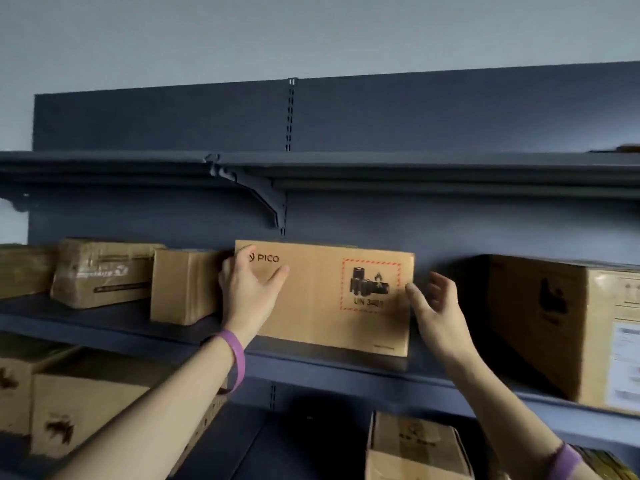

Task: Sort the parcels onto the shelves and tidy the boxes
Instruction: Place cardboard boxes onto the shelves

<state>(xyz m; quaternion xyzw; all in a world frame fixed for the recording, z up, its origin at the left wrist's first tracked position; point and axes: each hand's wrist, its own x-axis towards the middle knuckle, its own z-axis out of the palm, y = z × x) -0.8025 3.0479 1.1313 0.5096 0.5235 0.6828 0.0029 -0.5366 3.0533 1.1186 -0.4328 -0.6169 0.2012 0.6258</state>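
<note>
1. Spanning the whole frame, the dark shelving unit [450, 116] carries its middle shelf [104, 327] across the centre, where the work is.
2. At the right of the frame a large carton [540, 323] stands on that shelf, well apart from the task's parcel, with a gap between them.
3. The PICO box [322, 299] stands at centre frame on the middle shelf. Its printed face is toward the camera and its long axis runs left to right.
4. Just left of it sits a small plain box [183, 289], touching or nearly so, and a taped parcel [100, 271] lies further left. By my judgement these bar any slide leftward, so the free room is to the right.
5. The left hand [249, 289] has its grip on the box's upper left corner, fingers curled round the end and thumb on the front face.
6. The right hand [440, 313] waits at the opposite end. Its thumb tip touches the front face by the edge and its fingers are loose and spread, with no grip closed.
7. With one hand at each end, neither is nearer. Squaring the box probably needs both ends moved together.
8. A purple wristband [235, 358] circles the left wrist.
</note>
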